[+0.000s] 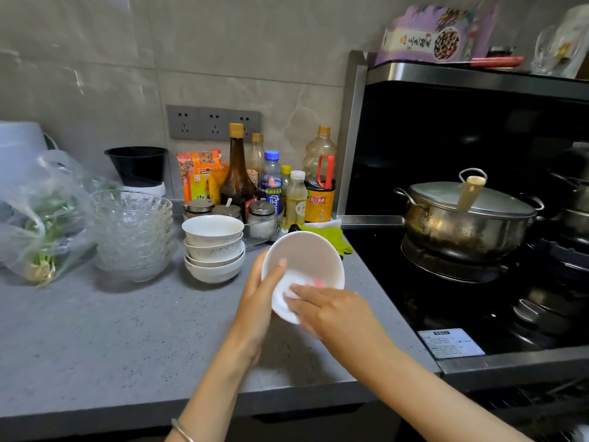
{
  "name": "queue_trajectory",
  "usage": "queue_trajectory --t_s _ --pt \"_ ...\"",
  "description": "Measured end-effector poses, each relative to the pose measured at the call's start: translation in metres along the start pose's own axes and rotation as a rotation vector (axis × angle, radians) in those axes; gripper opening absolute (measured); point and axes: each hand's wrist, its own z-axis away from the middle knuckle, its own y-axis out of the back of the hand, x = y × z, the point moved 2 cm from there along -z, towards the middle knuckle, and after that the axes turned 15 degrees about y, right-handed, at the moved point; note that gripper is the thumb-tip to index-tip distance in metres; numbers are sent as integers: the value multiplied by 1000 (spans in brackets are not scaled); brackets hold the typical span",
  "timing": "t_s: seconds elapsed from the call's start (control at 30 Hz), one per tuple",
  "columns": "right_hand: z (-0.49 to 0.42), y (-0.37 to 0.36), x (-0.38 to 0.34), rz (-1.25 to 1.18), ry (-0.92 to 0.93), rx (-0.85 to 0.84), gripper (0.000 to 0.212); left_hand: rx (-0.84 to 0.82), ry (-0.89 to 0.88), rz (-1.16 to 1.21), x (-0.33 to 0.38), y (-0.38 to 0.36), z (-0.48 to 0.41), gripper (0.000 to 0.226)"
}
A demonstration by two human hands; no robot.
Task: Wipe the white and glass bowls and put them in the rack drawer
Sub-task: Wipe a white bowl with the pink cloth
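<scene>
I hold a white bowl (310, 258) tilted above the grey counter (111, 339), its opening facing me. My left hand (259, 298) grips its left rim, thumb inside the bowl. My right hand (331, 309) presses a white and pink cloth (302, 287) against the bowl's inside. A stack of several white bowls (214, 248) stands on the counter just left of the held bowl. Farther left is a stack of several glass bowls (134, 232). The rack drawer is not in view.
Sauce bottles (237, 177) and seasoning jars (263, 216) line the wall behind the bowls, with a green cloth (328, 239) beside them. A plastic bag of greens (41, 224) lies at left. At right, a lidded steel pot (465, 218) sits on the black stove (398, 282).
</scene>
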Motion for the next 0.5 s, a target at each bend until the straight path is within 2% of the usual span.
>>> queue_trajectory --t_s 0.03,0.07,0.13,0.23,0.3,0.37,0.43,0.5 --pt "-6 2 -5 -22 -66 19 19 18 -19 30 -4 -4 2 19" --pt "-10 2 -10 -54 -127 27 30 36 -33 53 -7 -8 3 20" --pt "-12 2 -13 -77 -171 34 37 78 -42 80 -7 -8 3 18" --pt "2 1 -1 -50 49 40 21 53 9 32 3 4 -3 18" --pt "10 4 11 51 146 -31 42 14 18 -36 8 11 -6 18" --pt "11 4 16 109 112 -59 54 -16 9 -52 7 12 -5 17" --pt "9 2 9 96 41 -7 48 -22 -9 11 5 5 -2 17" --pt "3 3 -3 -27 -66 91 27 1 -62 34 1 -4 1 24"
